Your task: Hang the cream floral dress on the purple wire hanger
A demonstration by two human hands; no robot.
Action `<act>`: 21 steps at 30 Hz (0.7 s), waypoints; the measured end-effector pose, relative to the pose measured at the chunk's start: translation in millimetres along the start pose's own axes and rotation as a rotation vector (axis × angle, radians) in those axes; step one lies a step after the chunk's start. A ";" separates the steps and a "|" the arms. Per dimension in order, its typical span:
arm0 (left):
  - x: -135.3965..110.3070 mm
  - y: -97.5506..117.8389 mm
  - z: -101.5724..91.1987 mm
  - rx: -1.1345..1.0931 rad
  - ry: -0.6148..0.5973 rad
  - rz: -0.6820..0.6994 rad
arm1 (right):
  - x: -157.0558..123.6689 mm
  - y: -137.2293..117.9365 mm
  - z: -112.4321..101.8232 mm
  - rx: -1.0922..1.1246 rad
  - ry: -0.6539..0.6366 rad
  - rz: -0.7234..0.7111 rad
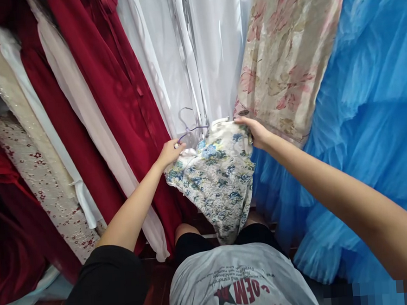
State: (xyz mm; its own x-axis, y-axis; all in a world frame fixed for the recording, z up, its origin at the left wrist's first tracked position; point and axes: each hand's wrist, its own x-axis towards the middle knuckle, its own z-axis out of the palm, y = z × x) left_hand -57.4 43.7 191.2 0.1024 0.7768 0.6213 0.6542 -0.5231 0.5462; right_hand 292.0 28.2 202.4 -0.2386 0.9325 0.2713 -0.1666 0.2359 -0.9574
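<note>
A white dress with blue and yellow flowers point(223, 183) hangs in front of my body, its lower end narrowing down between my knees. At its upper left, my left hand point(170, 154) is closed in a pinch on the end of a thin purple wire hanger point(196, 128), close to the dress's shoulder. The hanger's hook points up and away from me. My right hand point(257, 132) grips the top right edge of the dress, thumb laid along the cloth. The hanger's right end is hidden by the fabric.
Long dark red gowns point(104, 85) and a pale pink length of cloth point(81, 100) hang at the left. White drapery point(217, 54) hangs straight ahead. On the right are a beige floral dress point(281, 63) and a ruffled blue tulle gown point(373, 136). Reddish floor point(159, 285) shows below.
</note>
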 end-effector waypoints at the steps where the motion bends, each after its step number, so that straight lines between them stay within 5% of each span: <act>1: 0.2 -1.5 4.6 -0.010 0.073 -0.022 | -7.2 -7.5 11.4 -0.030 -0.130 -0.016; 5: -1.2 -5.1 20.8 -0.128 0.315 -0.060 | -29.4 -24.4 42.8 -0.262 -0.621 -0.128; 9: -5.9 18.4 30.2 -0.474 0.525 -0.032 | -24.4 -4.8 52.7 -0.688 -0.450 -0.415; 15: -19.3 96.8 42.3 -0.897 0.108 -0.061 | -28.5 53.7 70.1 -1.025 -0.325 -0.888; 18: -27.6 117.6 49.3 -0.950 0.006 -0.034 | -38.7 62.7 60.8 -1.108 -0.203 -0.833; 21: -31.3 115.0 53.7 -0.889 -0.023 -0.053 | -43.0 64.7 25.5 -1.183 -0.101 -0.701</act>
